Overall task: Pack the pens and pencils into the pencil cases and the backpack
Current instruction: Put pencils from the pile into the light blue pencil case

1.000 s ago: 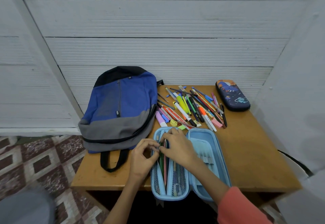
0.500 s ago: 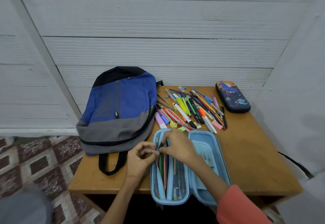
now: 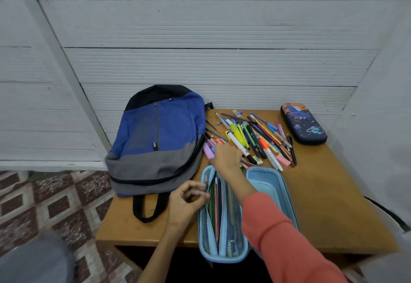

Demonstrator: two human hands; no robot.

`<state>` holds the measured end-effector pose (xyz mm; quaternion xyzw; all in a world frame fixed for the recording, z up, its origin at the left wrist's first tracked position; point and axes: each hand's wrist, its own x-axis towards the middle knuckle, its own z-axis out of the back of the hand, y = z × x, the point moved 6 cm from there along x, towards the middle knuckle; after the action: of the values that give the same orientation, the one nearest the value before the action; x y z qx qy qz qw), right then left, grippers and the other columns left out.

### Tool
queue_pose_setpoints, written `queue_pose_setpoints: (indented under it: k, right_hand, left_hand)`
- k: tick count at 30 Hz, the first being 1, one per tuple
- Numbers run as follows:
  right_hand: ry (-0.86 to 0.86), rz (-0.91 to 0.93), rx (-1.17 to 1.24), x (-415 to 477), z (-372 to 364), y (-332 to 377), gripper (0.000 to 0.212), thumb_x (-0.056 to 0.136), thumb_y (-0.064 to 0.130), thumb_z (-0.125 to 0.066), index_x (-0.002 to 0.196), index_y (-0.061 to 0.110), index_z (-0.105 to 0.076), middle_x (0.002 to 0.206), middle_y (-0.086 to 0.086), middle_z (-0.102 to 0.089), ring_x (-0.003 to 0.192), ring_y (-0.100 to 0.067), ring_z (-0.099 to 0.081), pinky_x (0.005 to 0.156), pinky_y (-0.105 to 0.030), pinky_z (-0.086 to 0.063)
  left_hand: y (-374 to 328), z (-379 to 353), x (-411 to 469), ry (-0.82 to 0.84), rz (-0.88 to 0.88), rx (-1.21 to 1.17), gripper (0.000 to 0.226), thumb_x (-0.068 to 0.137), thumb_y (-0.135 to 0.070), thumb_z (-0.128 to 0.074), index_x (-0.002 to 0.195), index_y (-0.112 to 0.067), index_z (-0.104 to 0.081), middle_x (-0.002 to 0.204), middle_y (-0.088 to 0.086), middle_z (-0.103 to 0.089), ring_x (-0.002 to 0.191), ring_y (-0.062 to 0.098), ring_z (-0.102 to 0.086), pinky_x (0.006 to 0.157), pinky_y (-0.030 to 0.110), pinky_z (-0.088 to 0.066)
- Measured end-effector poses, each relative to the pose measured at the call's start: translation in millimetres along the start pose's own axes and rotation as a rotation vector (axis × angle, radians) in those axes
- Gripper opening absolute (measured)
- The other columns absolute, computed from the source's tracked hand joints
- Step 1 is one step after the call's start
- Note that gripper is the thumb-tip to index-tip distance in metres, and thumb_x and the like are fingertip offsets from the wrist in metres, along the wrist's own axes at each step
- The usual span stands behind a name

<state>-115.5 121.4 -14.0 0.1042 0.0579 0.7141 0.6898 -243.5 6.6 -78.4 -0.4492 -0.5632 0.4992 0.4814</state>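
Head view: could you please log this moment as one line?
right hand on pen pile; left hand at open blue case; dark case closed

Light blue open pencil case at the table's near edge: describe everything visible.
The light blue hard-shell pencil case lies opened flat, overhanging the wooden table's near edge. Its left half has a mesh pocket holding several pencils; the orange-sleeved right arm crosses above, partly hiding the right half. The left hand pinches its left edge.

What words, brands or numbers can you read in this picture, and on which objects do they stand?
Black tag on the backpack: white letters, too blurred to read.
White pen with orange cap: print too small to read.
Dark pencil case: a cartoon picture, no readable words.
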Motion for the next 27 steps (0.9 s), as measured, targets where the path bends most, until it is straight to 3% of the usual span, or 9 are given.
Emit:
queue_pose_setpoints:
  k: [4,7,10,12,16,21,23,27]
  right_hand:
    - [0.034,-0.006,-0.004,2.9,-0.8,-2.7,0.034,0.097,0.042,-0.049,0.098,0.01,-0.061,0.103,-0.01,-0.066,0.098,-0.03,-0.062,0.074,-0.034,-0.04]
    - [0.054,-0.02,0.035,3.1,-3.6,-6.8,0.035,0.093,0.047,-0.057,0.08,0.014,-0.05,0.085,-0.006,-0.059,0.08,-0.025,-0.057,0.066,-0.031,-0.038]
    - [0.062,-0.072,0.171,7.4,-6.3,-17.8,0.041,0.085,0.05,-0.067,0.076,0.011,-0.062,0.076,-0.002,-0.064,0.072,-0.022,-0.061,0.064,-0.028,-0.045]
    - [0.028,-0.124,0.272,12.8,-1.2,-33.6,0.034,0.086,0.044,-0.069,0.082,0.009,-0.071,0.08,-0.004,-0.071,0.075,-0.022,-0.066,0.068,-0.03,-0.05]
    - [-0.025,-0.221,0.328,24.6,17.2,-81.8,0.02,0.088,0.026,-0.068,0.082,0.007,-0.074,0.082,-0.007,-0.074,0.061,-0.016,-0.059,0.052,-0.021,-0.041]
    - [-0.071,-0.384,0.304,28.4,31.6,-148.6,0.016,0.093,0.016,-0.061,0.088,0.01,-0.075,0.086,-0.006,-0.071,0.066,-0.015,-0.054,0.054,-0.023,-0.037]
    - [-0.094,-0.429,0.271,27.6,32.6,-169.3,0.018,0.092,0.013,-0.057,0.09,0.01,-0.074,0.092,-0.009,-0.07,0.072,-0.02,-0.054,0.06,-0.026,-0.042]
    - [-0.139,-0.511,0.28,23.0,28.5,-201.6,0.017,0.093,0.018,-0.057,0.096,0.01,-0.071,0.098,-0.011,-0.069,0.081,-0.025,-0.058,0.065,-0.03,-0.044]
  left_hand:
    - [1.7,-0.8,0.1,0.011,0.0,0.013,0.021,0.069,0.005,-0.081,0.083,-0.005,-0.069,0.084,0.005,-0.072,0.073,0.014,-0.067,0.074,0.027,-0.054]
    - [1.1,-0.8,0.0,0.009,-0.007,0.013,0.021,0.069,0.002,-0.082,0.083,-0.006,-0.069,0.084,0.004,-0.072,0.073,0.014,-0.067,0.074,0.026,-0.054]
    - [0.8,-0.8,0.2,0.008,-0.013,0.015,0.02,0.068,0.001,-0.082,0.083,-0.005,-0.069,0.084,0.005,-0.072,0.073,0.014,-0.068,0.074,0.026,-0.054]
    - [1.1,-0.7,0.2,0.012,-0.013,0.018,0.02,0.069,0.002,-0.081,0.083,-0.005,-0.069,0.084,0.006,-0.072,0.073,0.014,-0.068,0.074,0.026,-0.054]
    - [1.9,-0.4,0.3,0.019,-0.016,0.024,0.019,0.07,0.002,-0.081,0.083,-0.007,-0.07,0.086,0.006,-0.073,0.075,0.016,-0.068,0.074,0.027,-0.054]
    - [2.6,-0.4,1.2,0.028,-0.022,0.023,0.018,0.07,-0.001,-0.081,0.083,-0.008,-0.07,0.087,0.006,-0.072,0.075,0.017,-0.068,0.074,0.026,-0.054]
    - [2.6,-0.6,1.4,0.034,-0.026,0.024,0.018,0.069,-0.003,-0.081,0.083,-0.009,-0.07,0.087,0.007,-0.072,0.075,0.017,-0.068,0.074,0.026,-0.054]
    - [1.5,-0.5,0.8,0.026,-0.038,0.025,0.028,0.062,-0.027,-0.082,0.082,-0.011,-0.071,0.087,0.005,-0.073,0.076,0.018,-0.069,0.074,0.026,-0.055]
